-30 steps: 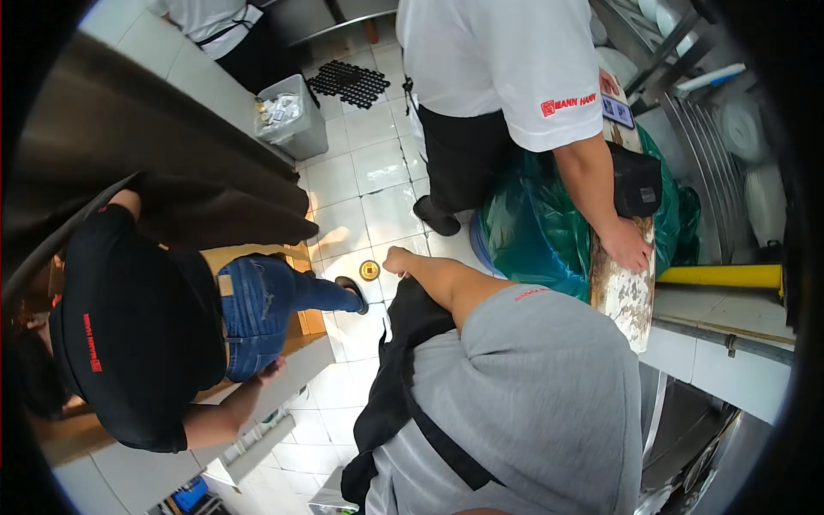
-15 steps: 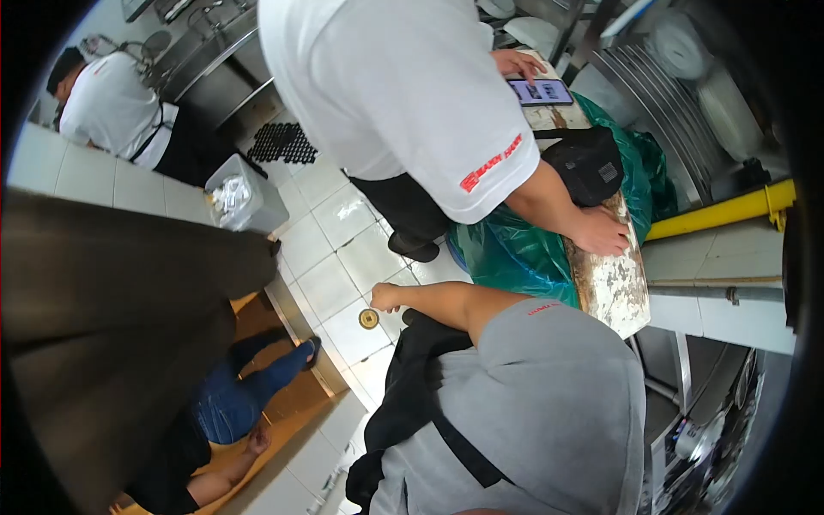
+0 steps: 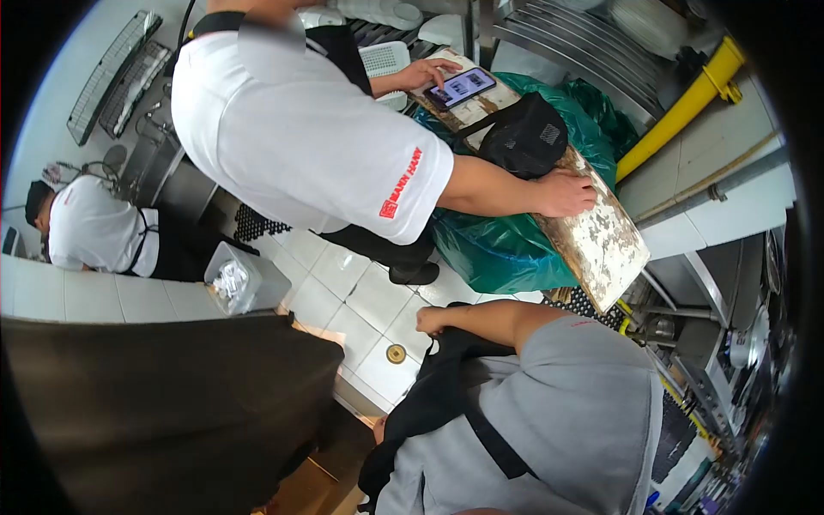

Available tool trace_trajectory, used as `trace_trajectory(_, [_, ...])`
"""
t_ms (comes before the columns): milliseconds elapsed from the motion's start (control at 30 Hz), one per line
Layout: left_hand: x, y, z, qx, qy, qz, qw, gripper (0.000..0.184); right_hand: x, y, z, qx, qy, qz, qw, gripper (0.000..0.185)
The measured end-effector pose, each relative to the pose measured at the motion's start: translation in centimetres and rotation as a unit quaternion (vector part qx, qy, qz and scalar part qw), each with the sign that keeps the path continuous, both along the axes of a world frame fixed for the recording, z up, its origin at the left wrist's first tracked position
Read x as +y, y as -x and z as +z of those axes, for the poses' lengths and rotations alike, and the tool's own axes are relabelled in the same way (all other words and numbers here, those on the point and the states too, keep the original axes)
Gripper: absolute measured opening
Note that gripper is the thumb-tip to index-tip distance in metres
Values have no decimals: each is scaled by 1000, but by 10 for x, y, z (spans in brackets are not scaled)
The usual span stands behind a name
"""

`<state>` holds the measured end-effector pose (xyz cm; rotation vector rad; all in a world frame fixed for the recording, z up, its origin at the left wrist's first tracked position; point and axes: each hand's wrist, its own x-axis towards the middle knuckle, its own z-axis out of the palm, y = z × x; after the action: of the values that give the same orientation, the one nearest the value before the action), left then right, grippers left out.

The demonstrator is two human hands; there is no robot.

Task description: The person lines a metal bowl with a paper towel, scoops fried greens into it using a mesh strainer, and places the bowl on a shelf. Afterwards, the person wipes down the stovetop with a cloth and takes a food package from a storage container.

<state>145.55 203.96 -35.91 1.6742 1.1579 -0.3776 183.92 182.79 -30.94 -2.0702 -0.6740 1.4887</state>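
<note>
My grey-sleeved right arm reaches left across the lower middle of the view. The fingers of my right hand are closed at the upper edge of a black apron, which is worn over my grey shirt. A dark apron strap crosses the shirt. At the apron's left edge a small patch of skin shows, apparently my left hand; its fingers are hidden. Below my right hand lies the tiled floor with a round brass-coloured drain cover.
A co-worker in a white shirt touches a phone on a worn board. A black cap and green plastic bags are there. Another person bends at the left near a bin. A dark curtain hangs lower left.
The view has shifted and turned, so the curtain now covers the person in jeans. My right hand, earlier held out past the apron, is now against its edge. The co-worker still touches the phone.
</note>
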Motion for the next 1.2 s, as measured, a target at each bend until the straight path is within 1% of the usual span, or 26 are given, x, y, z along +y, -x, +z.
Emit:
trace_trajectory(200, [29,-34,4,4,-16,-96,995,28,-55,3,0,-11,0,-96,995,31])
trace_trajectory(267, [37,-49,2,3,-16,-125,992,28,-75,5,6,-2,39,-175,984,32])
trace_trajectory(300, [40,-58,2,1,-17,-141,990,29,-85,6,-1,-32,61,-171,983,33])
trace_trajectory(367, [42,-74,5,8,-11,-153,988,29,-108,14,-11,-39,106,-259,959,33])
trace_trajectory(400, [46,-81,0,10,2,-147,989,30,-122,23,-3,-35,102,-317,942,34])
trace_trajectory(433, [45,-86,-5,7,28,-128,991,30,-137,33,6,-34,99,-372,922,34])
trace_trajectory(467, [50,-89,-24,-6,106,-66,992,33,-151,45,5,-50,104,-385,916,34])
trace_trajectory(500, [48,-95,-18,-12,109,-74,991,33,-163,60,8,-61,112,-409,904,34])
trace_trajectory(533, [47,-103,-13,7,79,-123,989,33,-176,78,10,-71,120,-432,891,35])
trace_trajectory(567, [43,-110,5,28,47,-171,984,32,-188,96,16,-98,136,-418,893,35])
trace_trajectory(600, [31,-107,48,8,58,-193,979,31,-202,118,17,-123,151,-404,894,36])
trace_trajectory(633, [34,-108,43,6,59,-204,977,31,-218,144,-12,-251,155,-376,878,37])
trace_trajectory(667, [37,-109,38,22,64,-283,957,31,-233,173,-27,-320,157,-358,863,35])
trace_trajectory(700, [40,-109,23,39,71,-359,930,31,-258,197,-82,-266,181,-316,893,33])
trace_trajectory(733, [50,-103,-9,23,66,-408,910,30,-272,229,-86,-295,227,-256,892,31])
trace_trajectory(800, [46,-99,-15,26,75,-437,896,30,-274,280,-8,-122,249,-315,908,30])
trace_trajectory(867, [40,-97,-21,30,78,-464,882,29,-305,345,-63,-290,250,-210,900,27])
trace_trajectory(900, [44,-94,-35,-86,53,-540,836,28,-306,359,-46,-170,284,-335,882,27])
trace_trajectory(933, [50,-90,-48,-197,26,-604,771,27,-303,375,-30,-42,306,-449,839,27])
trace_trajectory(967, [54,-86,-53,-304,-3,-656,691,27,-304,389,-35,-41,303,-451,839,27])
trace_trajectory(1000, [34,-96,-18,-68,86,-604,790,26,-310,407,-51,5,284,-508,813,27])
trace_trajectory(1033, [31,-99,-8,-70,82,-604,789,26,-314,415,-59,51,267,-559,783,27])
trace_trajectory(1100, [28,-108,-17,-87,27,-616,783,27,-301,411,-29,15,253,-563,787,25])
trace_trajectory(1133, [31,-112,-16,-127,-2,-662,738,27,-306,404,-34,-106,277,-237,925,22])
trace_trajectory(1167, [37,-117,-16,-131,-5,-663,737,27,-304,397,-48,-111,276,-238,924,22])
trace_trajectory(1200, [44,-123,-18,-249,-94,-734,625,29,-303,392,-62,-152,223,-335,903,23])
